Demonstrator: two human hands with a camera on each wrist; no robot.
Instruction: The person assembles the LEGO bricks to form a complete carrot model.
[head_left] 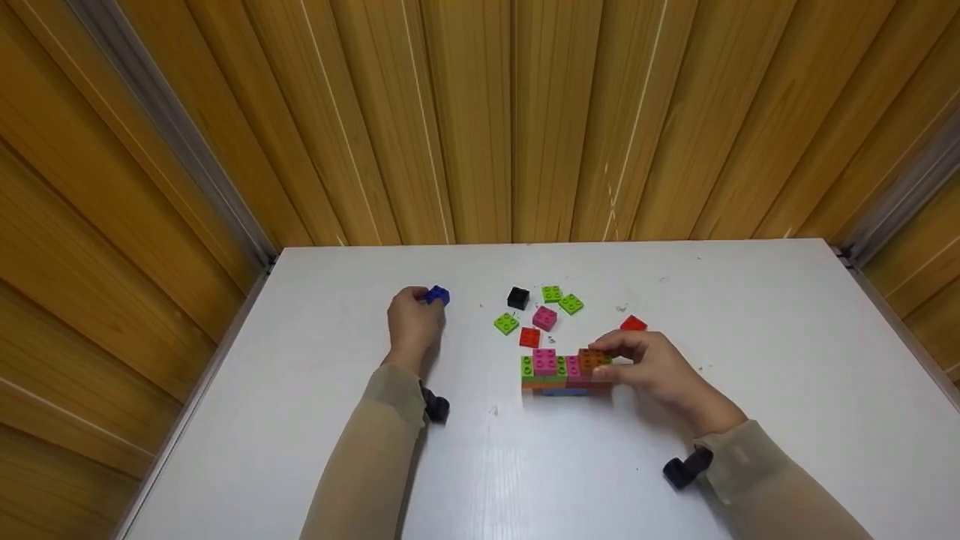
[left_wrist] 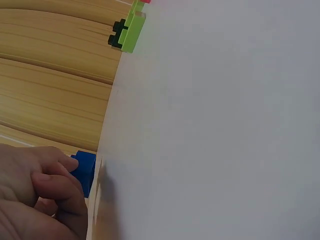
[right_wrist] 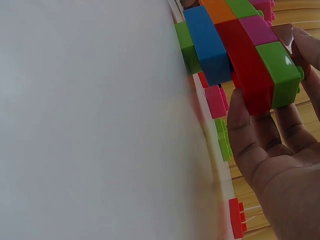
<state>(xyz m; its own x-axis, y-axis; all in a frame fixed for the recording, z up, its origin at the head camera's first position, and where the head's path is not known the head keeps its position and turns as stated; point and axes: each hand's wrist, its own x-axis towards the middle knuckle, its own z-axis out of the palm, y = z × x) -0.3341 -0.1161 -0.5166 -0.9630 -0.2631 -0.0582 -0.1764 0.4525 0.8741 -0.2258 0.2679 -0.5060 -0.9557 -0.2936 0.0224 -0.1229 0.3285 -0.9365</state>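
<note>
My left hand (head_left: 412, 322) pinches a dark blue brick (head_left: 437, 295) toward the back left of the table; the left wrist view shows the brick (left_wrist: 86, 172) at the fingertips. On the right, my right hand (head_left: 664, 371) grips the right end of a built block of bricks (head_left: 551, 381), with the thumb and fingers about its orange-brown top brick (head_left: 590, 358). Pink bricks and green bricks also show studs on top of this block. Its lower layers have a red brick (right_wrist: 247, 65) and a blue brick (right_wrist: 207, 47). Whether the block touches the table I cannot tell.
Behind the block lie loose bricks: a black one (head_left: 518, 298), a pink one (head_left: 545, 318), a red one (head_left: 529, 337) and several green ones (head_left: 506, 323). Another red brick (head_left: 634, 323) lies beyond my right hand. A wood-look panel wall (head_left: 480, 150) stands behind the white table (head_left: 337, 450).
</note>
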